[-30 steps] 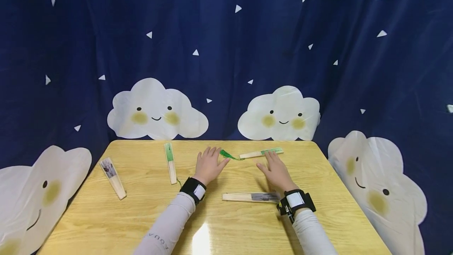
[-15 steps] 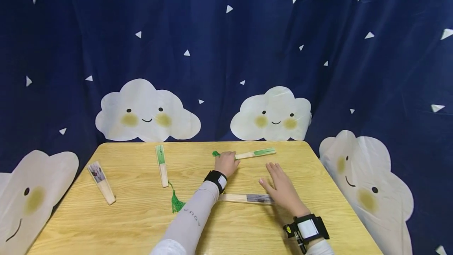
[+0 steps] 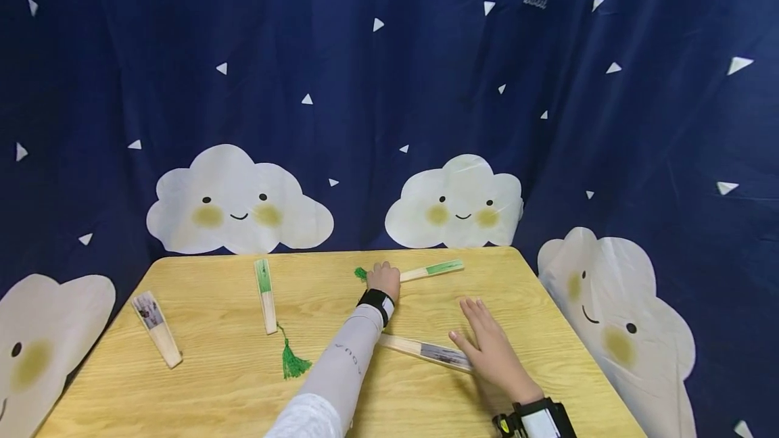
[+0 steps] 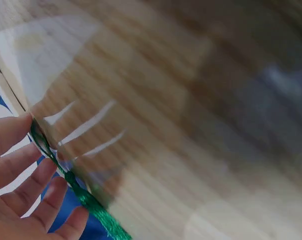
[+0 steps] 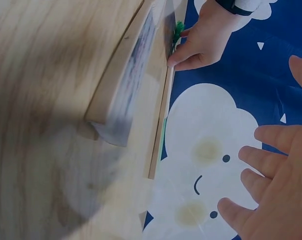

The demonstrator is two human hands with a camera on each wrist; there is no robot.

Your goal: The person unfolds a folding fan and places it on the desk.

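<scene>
In the head view my left hand (image 3: 385,280) is at the left end of a folded hand fan with a green panel (image 3: 444,268) at the back of the table. Its thumb and fingers pinch that end, where a green tassel (image 4: 98,210) hangs; the right wrist view shows this grip too. My right hand (image 3: 496,353) hovers with fingers spread, holding nothing. Beside its thumb lies a second folded fan with a grey printed panel (image 3: 444,354), whose left end is by my left forearm. The right wrist view shows this grey-panelled fan (image 5: 128,85) close up.
Further left lie another green-panelled fan (image 3: 265,295), with its green tassel (image 3: 294,361) spread toward me, and a fan with a dark print (image 3: 155,326). All rest on the wooden table (image 3: 219,384). A blue curtain (image 3: 365,120) with white clouds hangs behind.
My left hand has moved right and taken the tassel end of the back green fan. My right hand has drawn back toward me. The grey fan now lies more slanted.
</scene>
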